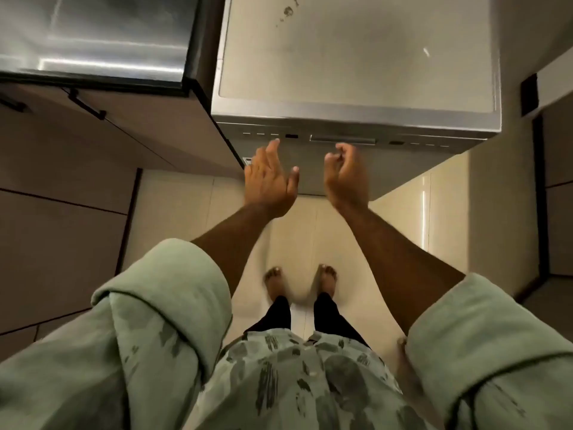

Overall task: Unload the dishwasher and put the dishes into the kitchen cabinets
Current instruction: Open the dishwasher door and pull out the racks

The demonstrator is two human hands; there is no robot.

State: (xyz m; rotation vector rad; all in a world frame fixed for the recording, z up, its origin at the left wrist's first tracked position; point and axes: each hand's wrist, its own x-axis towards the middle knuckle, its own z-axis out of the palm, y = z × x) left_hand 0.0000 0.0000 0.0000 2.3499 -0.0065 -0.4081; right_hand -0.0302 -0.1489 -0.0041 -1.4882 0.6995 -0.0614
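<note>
Because the dishwasher (356, 57) is shut, you can't see any dishes yet, so the door (409, 169) is the thing to handle first. It fills the upper centre and right of the frame, and you are looking down on its top. Expect the door to be stiff and fairly heavy, hinged low, likely dropping under its own weight once the latch lets go. Its smooth metal face gives no purchase, so the only sensible hold is the handle recess (342, 139), the narrow slot along the top edge of the front.

At upper left is a brushed-steel surface (93, 35). Below it stands a brown cabinet (102, 150) with a black bar handle (86, 104), a likely home for the dishes.

Your left hand (269, 181), in the middle of the frame, is spread wide with the fingers straight and the palm turned inward. It holds nothing. Its fingertip is close to the control strip left of the recess, but whether it touches is unclear.

Your right hand (345, 178), just right of it, has its fingers hooked over, knuckles right below the recess. It grips nothing I can make out, though the blur hides whether the tips have reached the slot. Slide those curled fingers up into the recess and keep the flat hand ready to brace the door on its way down.
</note>
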